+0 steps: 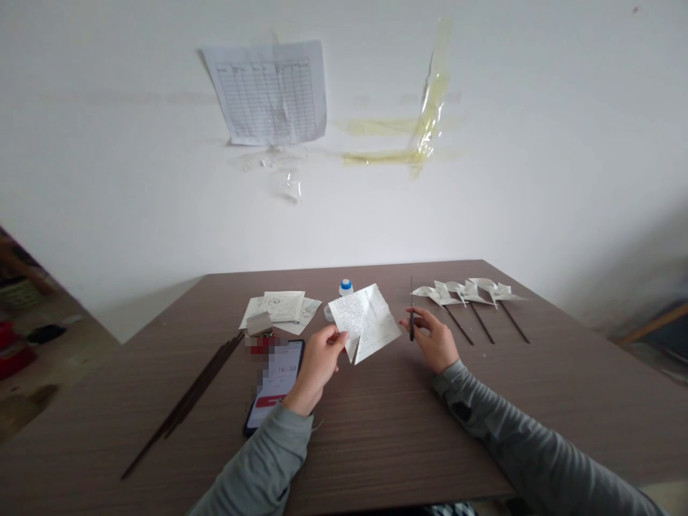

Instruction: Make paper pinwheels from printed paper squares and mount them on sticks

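Observation:
Between thumb and fingers my left hand (320,364) pinches a square sheet of printed paper (366,326), raised above the table. A slit runs in from the sheet's lower corner. My right hand (434,340) is closed around the dark handles of a pair of scissors (412,324), its blades pointing up and away, just right of the paper and apart from it. Behind the sheet stands a bottle with a blue cap (347,286), partly hidden. Several paper pinwheels (467,292) on dark sticks lie to the right of my right hand.
A phone (276,383) lies beside my left wrist. Left of it is a bundle of dark sticks (196,394). Further back rest several printed paper sheets (284,307) and a small red item (261,345). The brown table (387,444) meets a white wall bearing a taped paper chart (269,93).

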The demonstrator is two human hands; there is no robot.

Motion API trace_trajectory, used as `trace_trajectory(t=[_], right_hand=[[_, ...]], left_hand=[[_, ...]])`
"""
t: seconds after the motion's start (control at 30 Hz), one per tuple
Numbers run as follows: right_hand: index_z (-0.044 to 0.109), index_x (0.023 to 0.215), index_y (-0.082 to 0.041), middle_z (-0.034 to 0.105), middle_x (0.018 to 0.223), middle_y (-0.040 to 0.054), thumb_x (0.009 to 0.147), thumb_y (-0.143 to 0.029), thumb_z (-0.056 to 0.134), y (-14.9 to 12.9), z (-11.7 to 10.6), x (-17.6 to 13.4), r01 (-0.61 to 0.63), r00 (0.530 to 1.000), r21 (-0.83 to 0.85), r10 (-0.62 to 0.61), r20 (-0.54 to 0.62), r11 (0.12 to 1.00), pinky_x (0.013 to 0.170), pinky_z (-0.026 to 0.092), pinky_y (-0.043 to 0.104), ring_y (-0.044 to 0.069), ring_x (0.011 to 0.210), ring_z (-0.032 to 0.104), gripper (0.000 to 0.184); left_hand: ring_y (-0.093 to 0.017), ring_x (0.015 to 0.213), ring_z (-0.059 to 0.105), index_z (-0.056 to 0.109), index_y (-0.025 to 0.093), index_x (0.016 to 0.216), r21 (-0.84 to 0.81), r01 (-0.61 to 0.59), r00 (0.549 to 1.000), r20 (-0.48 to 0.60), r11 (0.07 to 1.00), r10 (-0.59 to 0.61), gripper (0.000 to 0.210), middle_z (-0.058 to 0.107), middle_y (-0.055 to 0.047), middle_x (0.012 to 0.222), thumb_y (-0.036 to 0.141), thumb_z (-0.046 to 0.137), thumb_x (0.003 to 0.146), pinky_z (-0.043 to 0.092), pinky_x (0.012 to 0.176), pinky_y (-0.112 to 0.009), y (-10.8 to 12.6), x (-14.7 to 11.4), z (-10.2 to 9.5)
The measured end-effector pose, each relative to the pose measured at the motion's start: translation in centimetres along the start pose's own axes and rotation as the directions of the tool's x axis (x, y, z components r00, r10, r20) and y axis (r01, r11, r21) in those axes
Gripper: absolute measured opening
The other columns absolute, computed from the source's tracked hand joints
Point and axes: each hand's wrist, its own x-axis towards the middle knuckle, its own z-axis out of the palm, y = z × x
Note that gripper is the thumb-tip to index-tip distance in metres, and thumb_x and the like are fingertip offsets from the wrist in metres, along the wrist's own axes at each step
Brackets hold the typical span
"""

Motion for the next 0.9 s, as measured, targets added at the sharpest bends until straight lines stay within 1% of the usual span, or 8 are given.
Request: trace_trajectory(t=[0.2,0.33,0.4,0.53,0.63,0.77,0.83,0.9], right_hand=[[0.088,0.118,-0.027,0.1,0.102,0.0141,0.072,-0.078,0.108,0.11,0.19,0.04,-0.096,0.99,0.14,0.08,0.12,0.986,0.1,0.076,0.057,0.041,0.104,0.095,0.072],[0.086,0.109,-0.027,0.095,0.092,0.0094,0.062,-0.068,0.114,0.13,0.18,0.14,-0.155,0.974,0.185,0.119,0.191,0.97,0.085,0.074,0.05,0.035,0.09,0.089,0.069],[0.085,0.107,-0.027,0.093,0.088,0.0074,0.06,-0.065,0.116,0.17,0.18,0.18,-0.171,0.97,0.204,0.128,0.207,0.964,0.082,0.072,0.048,0.032,0.085,0.086,0.068],[0.086,0.107,-0.026,0.092,0.085,0.0065,0.061,-0.063,0.118,0.26,0.22,0.15,-0.158,0.974,0.23,0.113,0.194,0.96,0.081,0.071,0.047,0.031,0.083,0.084,0.067],[0.088,0.108,-0.026,0.093,0.087,0.0073,0.061,-0.065,0.119,0.43,0.28,0.1,-0.14,0.982,0.242,0.103,0.16,0.96,0.081,0.072,0.048,0.032,0.083,0.085,0.069],[0.089,0.109,-0.026,0.093,0.088,0.008,0.062,-0.069,0.12,0.7,0.42,0.03,-0.124,0.988,0.249,0.097,0.12,0.961,0.085,0.072,0.049,0.033,0.086,0.087,0.072],[0.089,0.11,-0.025,0.094,0.089,0.008,0.061,-0.07,0.12,0.78,0.54,-0.03,-0.13,0.988,0.257,0.102,0.117,0.958,0.085,0.071,0.048,0.034,0.087,0.087,0.074],[0.089,0.11,-0.025,0.094,0.089,0.0081,0.06,-0.07,0.121,0.83,0.67,-0.12,-0.139,0.987,0.269,0.11,0.122,0.953,0.084,0.071,0.048,0.033,0.087,0.087,0.075]], left_hand=[[-0.015,0.051,0.049,0.08,0.026,0.074,0.072,-0.015,1.0,0.013,0.997,0.014,0.035,0.075,0.0,0.072,0.054,0.099,0.081,0.03,0.042,-0.025,-0.42,0.08,-0.27],[-0.014,0.051,0.047,0.079,0.025,0.078,0.132,-0.025,0.999,0.042,0.991,0.02,0.037,0.075,0.0,0.074,0.058,0.095,0.085,0.032,0.047,-0.027,-0.68,0.37,-0.43],[-0.014,0.052,0.047,0.077,0.025,0.079,0.149,-0.03,0.999,0.045,0.988,0.024,0.038,0.074,0.001,0.074,0.059,0.092,0.087,0.032,0.049,-0.027,-0.66,0.39,-0.45],[-0.014,0.053,0.048,0.075,0.026,0.08,0.141,0.006,1.0,0.029,0.99,-0.01,0.041,0.069,0.002,0.07,0.062,0.092,0.087,0.03,0.047,-0.027,-0.22,0.1,-0.33],[-0.015,0.056,0.052,0.078,0.025,0.081,0.115,0.065,0.997,0.045,0.991,-0.07,0.041,0.072,0.002,0.072,0.062,0.096,0.084,0.032,0.046,-0.026,0.14,-0.17,-0.17],[-0.015,0.056,0.056,0.083,0.023,0.085,0.111,0.122,0.989,0.071,0.986,-0.13,0.031,0.082,-0.001,0.077,0.048,0.101,0.08,0.033,0.045,-0.025,0.07,-0.26,-0.02],[-0.016,0.057,0.06,0.083,0.023,0.084,0.108,0.118,0.99,0.067,0.987,-0.126,0.024,0.085,-0.003,0.078,0.041,0.099,0.082,0.035,0.048,-0.026,-0.14,-0.2,0.0],[-0.02,0.063,0.07,0.083,0.023,0.081,0.099,0.096,0.993,0.055,0.99,-0.102,0.018,0.086,-0.004,0.077,0.035,0.097,0.083,0.041,0.053,-0.027,-0.33,-0.12,0.0]])
